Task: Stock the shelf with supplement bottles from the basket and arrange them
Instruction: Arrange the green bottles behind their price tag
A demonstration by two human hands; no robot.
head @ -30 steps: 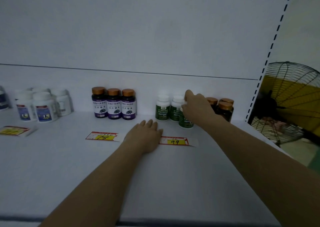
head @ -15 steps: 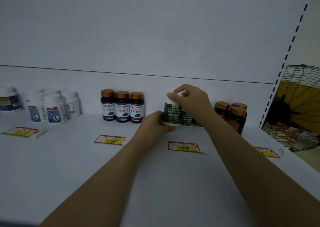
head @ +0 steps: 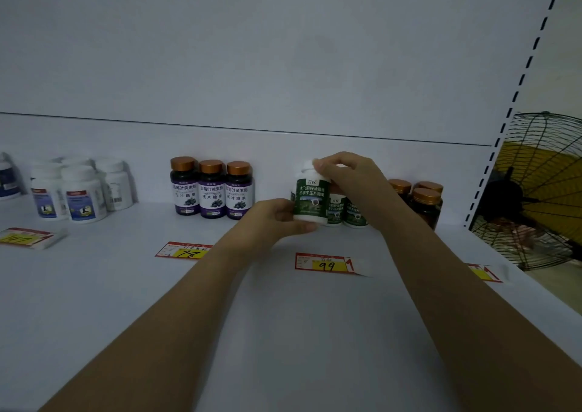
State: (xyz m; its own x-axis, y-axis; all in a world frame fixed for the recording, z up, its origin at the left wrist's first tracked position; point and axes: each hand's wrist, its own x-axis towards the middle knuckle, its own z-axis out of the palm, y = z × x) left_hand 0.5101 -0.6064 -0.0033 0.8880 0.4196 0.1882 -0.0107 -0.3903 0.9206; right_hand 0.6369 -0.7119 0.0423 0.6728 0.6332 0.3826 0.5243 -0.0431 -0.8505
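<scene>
White shelf (head: 283,333), dim light. Green-label bottle (head: 310,200) upright in front of two matching bottles (head: 337,211), behind 99 tag (head: 327,263). Left hand (head: 277,219) grips base, right hand (head: 349,178) pinches cap, likely to square label forward.

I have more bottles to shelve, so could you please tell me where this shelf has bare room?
Free: the shelf between white bottles and purple bottles, and the front below the price tags. Crowded: green bottles beside brown bottles, where the left hand and right hand hold one.
</scene>
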